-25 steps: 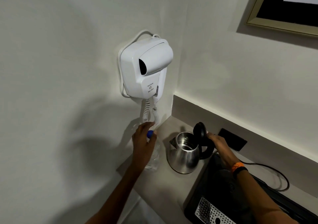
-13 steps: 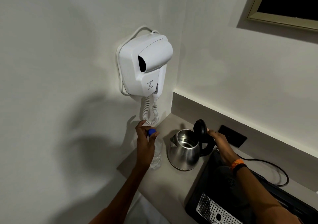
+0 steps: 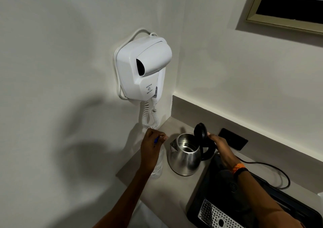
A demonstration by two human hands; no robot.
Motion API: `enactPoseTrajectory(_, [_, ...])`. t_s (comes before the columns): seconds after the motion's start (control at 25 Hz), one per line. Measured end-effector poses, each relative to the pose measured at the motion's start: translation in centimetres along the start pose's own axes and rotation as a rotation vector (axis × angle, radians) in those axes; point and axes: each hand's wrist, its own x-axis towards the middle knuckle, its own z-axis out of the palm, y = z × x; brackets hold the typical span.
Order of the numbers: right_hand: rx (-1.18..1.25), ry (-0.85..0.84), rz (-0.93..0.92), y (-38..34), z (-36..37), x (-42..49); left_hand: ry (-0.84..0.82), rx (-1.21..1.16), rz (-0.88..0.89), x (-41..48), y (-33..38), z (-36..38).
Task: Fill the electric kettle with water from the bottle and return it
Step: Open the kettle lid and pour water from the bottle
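Observation:
A steel electric kettle (image 3: 185, 157) stands on the beige counter (image 3: 167, 189) with its black lid (image 3: 200, 131) flipped up. My right hand (image 3: 220, 145) grips the kettle's black handle behind the lid. Left of the kettle a clear plastic water bottle (image 3: 158, 164) stands upright. My left hand (image 3: 152, 149) is closed over its top, fingers around the blue cap (image 3: 156, 139). Most of the bottle is hidden by that hand.
A white wall-mounted hair dryer (image 3: 145, 68) with a coiled cord (image 3: 150, 117) hangs just above the bottle. A black tray (image 3: 227, 198) with a perforated metal plate lies at the right. A black cable (image 3: 279, 173) and a black wall socket (image 3: 233, 141) are behind it.
My left hand has shifted up to close around the bottle's blue cap. The view has dropped slightly. My right hand stays on the kettle handle.

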Motion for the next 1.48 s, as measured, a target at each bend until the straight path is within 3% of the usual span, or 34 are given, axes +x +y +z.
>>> enactPoseTrajectory(0.2, [0.012, -0.002, -0.008, -0.4, 0.2, -0.4, 0.032, 0.107, 0.121, 0.1, -0.4, -0.6])
enactPoseTrajectory(0.4, [0.032, -0.002, -0.015, -0.4, 0.4, -0.7, 0.089, 0.055, -0.103, -0.4, -2.8, -1.0])
enactPoseTrajectory(0.68, [0.039, 0.000, -0.046, -0.3, 0.6, -0.9, 0.192, 0.152, -0.005, -2.8, -5.2, -0.2])
enactPoseTrajectory(0.96, [0.086, 0.030, -0.037, -0.3, 0.9, -0.6, 0.105, 0.125, -0.246, -3.8, -6.7, 0.4])
enactPoseTrajectory(1.04, [0.094, 0.040, -0.038, -0.1, 0.8, -0.5, 0.057, 0.113, -0.252, -3.1, -6.8, 0.4])
enactPoseTrajectory(1.12, [0.101, 0.054, -0.035, 0.0, 0.8, -0.3, -0.010, 0.161, -0.150, -2.2, -6.3, 0.3])
enactPoseTrajectory(1.28, [0.076, 0.040, -0.053, 0.1, 0.5, -0.1, -0.254, 0.651, 0.141, 0.1, -4.3, -0.8])
enactPoseTrajectory(1.48, [0.063, 0.052, -0.042, 0.6, 0.3, 0.2, -0.677, 1.007, 0.205, 2.9, -0.6, -2.5])
